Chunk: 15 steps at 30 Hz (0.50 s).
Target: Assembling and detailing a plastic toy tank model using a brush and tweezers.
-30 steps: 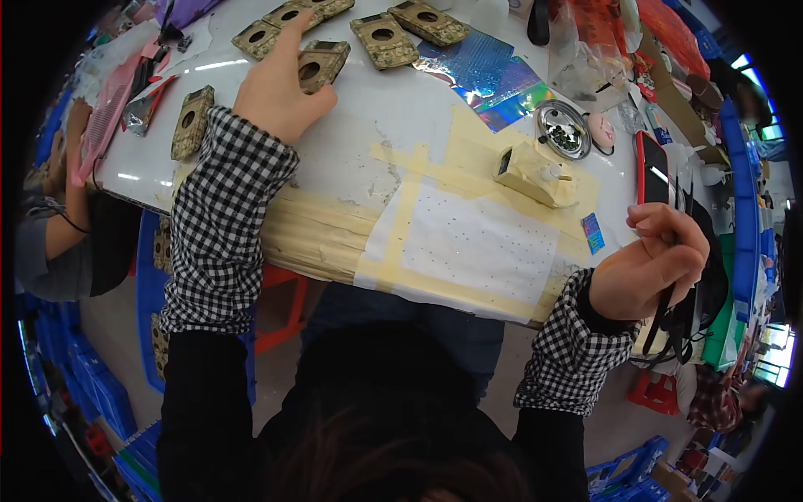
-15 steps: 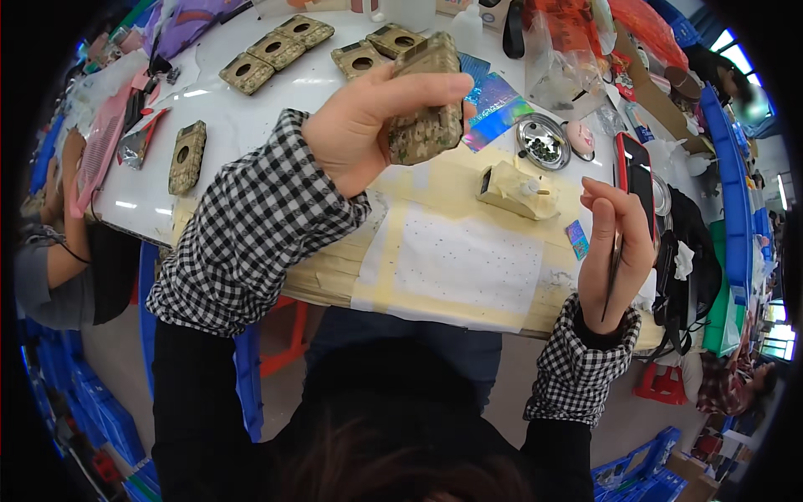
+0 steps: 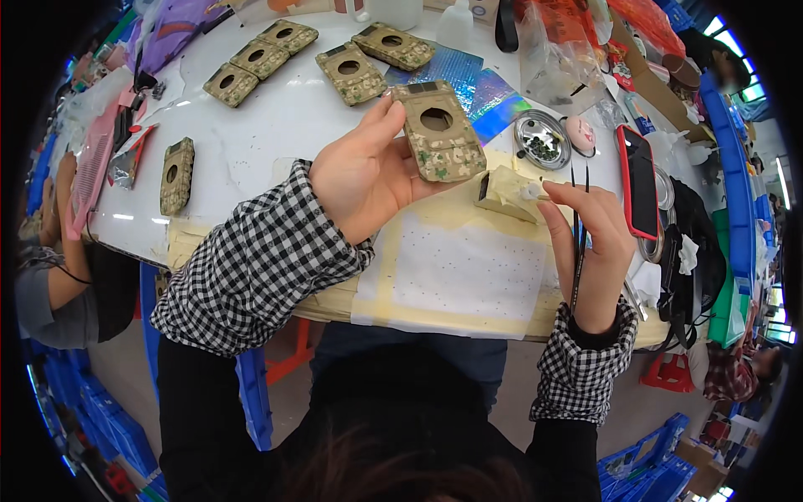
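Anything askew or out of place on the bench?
One camouflage case lies alone near the table's left edge, turned differently from the row of cases at the back. The left hand holds another case; the right hand holds tweezers. Nothing spilled.

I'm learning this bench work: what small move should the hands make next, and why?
Probably bring the tweezers in the right hand over to the camouflage case: the left hand holds it raised, face up, and the tips are apart from it.
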{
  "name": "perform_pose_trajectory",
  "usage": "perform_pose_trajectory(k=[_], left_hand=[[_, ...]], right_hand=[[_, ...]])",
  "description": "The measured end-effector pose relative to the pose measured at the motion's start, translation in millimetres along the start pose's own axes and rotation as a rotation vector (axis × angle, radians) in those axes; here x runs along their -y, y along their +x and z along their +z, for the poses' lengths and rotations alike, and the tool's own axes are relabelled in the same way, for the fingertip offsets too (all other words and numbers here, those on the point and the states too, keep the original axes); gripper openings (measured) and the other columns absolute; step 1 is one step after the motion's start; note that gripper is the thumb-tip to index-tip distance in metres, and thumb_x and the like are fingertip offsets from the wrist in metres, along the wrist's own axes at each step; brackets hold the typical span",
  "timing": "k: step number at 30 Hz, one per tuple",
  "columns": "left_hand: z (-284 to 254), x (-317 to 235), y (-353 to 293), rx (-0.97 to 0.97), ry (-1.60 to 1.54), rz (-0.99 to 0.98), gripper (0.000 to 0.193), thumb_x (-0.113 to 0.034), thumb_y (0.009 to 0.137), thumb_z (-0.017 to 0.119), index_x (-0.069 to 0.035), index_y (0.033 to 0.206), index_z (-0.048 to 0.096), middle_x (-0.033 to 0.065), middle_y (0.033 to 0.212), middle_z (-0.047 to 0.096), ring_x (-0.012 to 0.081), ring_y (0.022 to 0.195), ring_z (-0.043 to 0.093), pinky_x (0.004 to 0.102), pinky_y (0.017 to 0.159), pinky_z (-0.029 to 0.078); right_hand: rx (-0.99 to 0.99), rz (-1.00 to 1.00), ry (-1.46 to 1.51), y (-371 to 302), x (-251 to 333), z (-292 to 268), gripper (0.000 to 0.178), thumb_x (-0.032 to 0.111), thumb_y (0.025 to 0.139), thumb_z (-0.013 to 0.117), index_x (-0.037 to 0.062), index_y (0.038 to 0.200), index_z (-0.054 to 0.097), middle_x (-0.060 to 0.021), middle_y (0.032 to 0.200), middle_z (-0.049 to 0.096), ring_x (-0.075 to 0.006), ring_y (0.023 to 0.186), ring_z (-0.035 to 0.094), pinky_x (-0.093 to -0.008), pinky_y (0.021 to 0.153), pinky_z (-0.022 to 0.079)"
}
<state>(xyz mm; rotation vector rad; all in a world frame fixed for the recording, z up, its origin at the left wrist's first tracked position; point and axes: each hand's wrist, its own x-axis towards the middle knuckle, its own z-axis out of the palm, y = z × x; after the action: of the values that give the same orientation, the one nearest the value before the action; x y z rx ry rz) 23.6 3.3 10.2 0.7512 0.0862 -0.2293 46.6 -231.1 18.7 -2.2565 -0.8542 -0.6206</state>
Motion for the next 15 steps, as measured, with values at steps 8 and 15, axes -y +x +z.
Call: perform_pose_trajectory(k=[8,15], left_hand=[[3,2,-2,0.044,0.069,-0.005,0.048,-0.037,0.1,0.025,-0.004,0.135,0.028,0.0147,0.132,0.043,0.0264,0.121,0.047,0.0402,0.101,0.044],[10,6,-12,0.078,0.093,-0.071,0.043,-0.039,0.1,0.025,-0.019,0.138,0.026,0.0071,0.131,0.043,0.0207,0.12,0.048,0.0377,0.101,0.043]], right_hand=[[-0.099,-0.021,-0.034,4,9,-8,0.019,-0.002,0.07,0.072,0.0024,0.087,0.065,-0.0117,0.078,0.061,-0.0237,0.07,0.057,-0.0303,0.063,0.044],[-0.234,-0.068,0.169,10,33,-19,0.017,-0.001,0.078,0.065,-0.0019,0.095,0.062,-0.0164,0.084,0.063,-0.0242,0.079,0.06,-0.0312,0.073,0.046]])
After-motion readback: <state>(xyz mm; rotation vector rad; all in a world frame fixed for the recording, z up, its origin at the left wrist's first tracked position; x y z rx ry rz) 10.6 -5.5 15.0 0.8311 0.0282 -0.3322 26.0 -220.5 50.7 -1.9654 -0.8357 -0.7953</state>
